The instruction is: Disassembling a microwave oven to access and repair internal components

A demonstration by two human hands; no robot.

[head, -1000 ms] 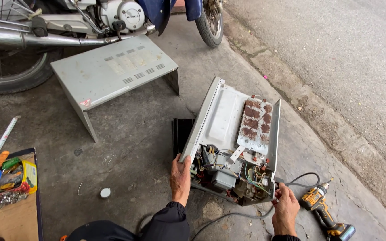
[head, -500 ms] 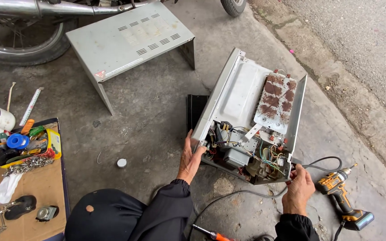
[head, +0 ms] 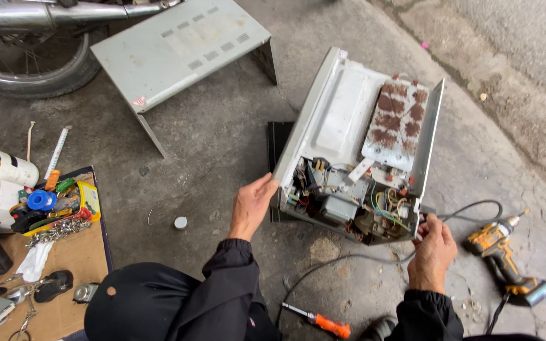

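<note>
Left hand [head: 252, 206], right hand [head: 433, 245], gripping microwave chassis [head: 336, 120]

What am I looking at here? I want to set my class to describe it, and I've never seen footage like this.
There is no machine: a camera on a person's head looks down at their own two hands. The left hand and right hand each have a grip on a side of an opened microwave, its wiring exposed, standing on the pavement. Its removed cover lies behind. Nearby are a drill, an orange screwdriver and a tool tray.
</note>
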